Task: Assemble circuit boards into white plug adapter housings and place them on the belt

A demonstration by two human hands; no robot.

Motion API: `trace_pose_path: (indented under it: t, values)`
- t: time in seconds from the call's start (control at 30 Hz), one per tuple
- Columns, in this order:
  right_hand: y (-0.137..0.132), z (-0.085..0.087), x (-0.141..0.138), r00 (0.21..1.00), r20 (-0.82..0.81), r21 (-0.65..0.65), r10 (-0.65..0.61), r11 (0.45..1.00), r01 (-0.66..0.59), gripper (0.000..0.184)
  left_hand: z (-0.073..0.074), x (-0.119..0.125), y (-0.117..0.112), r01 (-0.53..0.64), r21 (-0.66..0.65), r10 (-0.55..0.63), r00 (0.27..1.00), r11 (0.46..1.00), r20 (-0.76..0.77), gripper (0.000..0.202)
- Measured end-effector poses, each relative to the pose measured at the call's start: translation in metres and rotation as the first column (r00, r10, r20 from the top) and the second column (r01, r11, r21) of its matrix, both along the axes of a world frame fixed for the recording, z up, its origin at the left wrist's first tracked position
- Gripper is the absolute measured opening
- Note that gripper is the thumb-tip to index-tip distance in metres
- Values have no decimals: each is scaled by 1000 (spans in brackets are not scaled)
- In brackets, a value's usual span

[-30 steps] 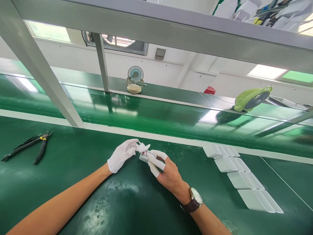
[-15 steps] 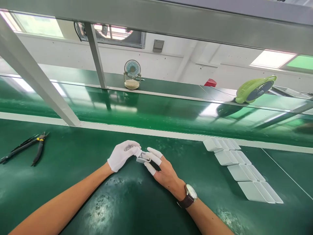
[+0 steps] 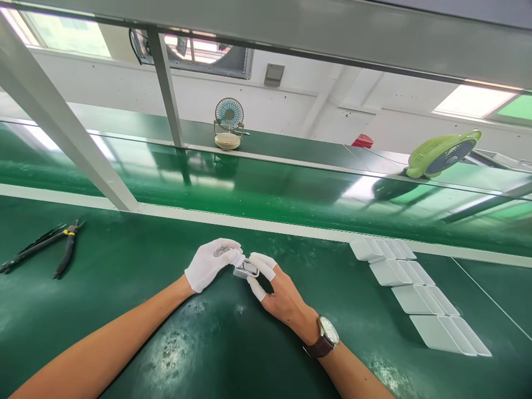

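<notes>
Nearest, a watch (image 3: 329,330) sits at the right wrist, strapped well back from the fingers. Just beyond it, the hands meet over the table (image 3: 137,310): the right hand (image 3: 280,288), with white covers on its fingertips, grips a small pale casing (image 3: 246,271) between thumb and fingers, probably by its sides so that the upper face stays free. At about ten o'clock of the casing, the gloved left hand (image 3: 210,266) curls inward, thumb and fingers pinching a white piece (image 3: 239,259) against it — seemingly to steady that end; something translucent shows in its palm, too small to make out. White tray-like parts (image 3: 436,332) stand in stepped rows near three o'clock, presumably grouped so they stay in order. Pliers (image 3: 68,235) lie splayed towards nine o'clock, clear of both arms. Past the pale rail (image 3: 233,220), a small fan (image 3: 229,113) at twelve and a green fan (image 3: 428,157) at two look placed off the work surface.
</notes>
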State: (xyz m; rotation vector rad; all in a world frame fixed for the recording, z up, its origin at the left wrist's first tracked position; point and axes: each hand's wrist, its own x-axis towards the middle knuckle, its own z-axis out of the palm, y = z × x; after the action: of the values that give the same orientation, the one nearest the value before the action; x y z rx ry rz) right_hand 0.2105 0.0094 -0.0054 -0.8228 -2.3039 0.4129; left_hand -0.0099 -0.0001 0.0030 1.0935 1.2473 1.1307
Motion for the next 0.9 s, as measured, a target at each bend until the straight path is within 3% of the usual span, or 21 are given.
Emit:
trace_pose_path:
  t: [0.13,0.23,0.43,0.57,0.77,0.9]
  values:
    - [0,3,-1,992,123,5,27,1000,-28,48,0,0,0,2,-6,-2,1000,1000,14,36]
    - [0,1,0,991,130,9,23,1000,-24,45,0,0,-1,13,-8,-13,1000,1000,14,35]
    - [2,-3,2,997,71,58,33,998,-37,38,3,1,-1,4,16,-4,1000,1000,15,41]
    - [2,3,5,995,-75,117,-68,990,77,44,4,2,-1,-21,48,20,1000,999,11,45]
    - [5,6,6,1000,15,-8,20,1000,-20,42,1,-1,-1,-19,61,20,1000,998,-6,48]
    - [6,1,4,996,-85,-111,-7,994,-3,37,-1,3,-2,-40,82,41,999,996,-12,49]
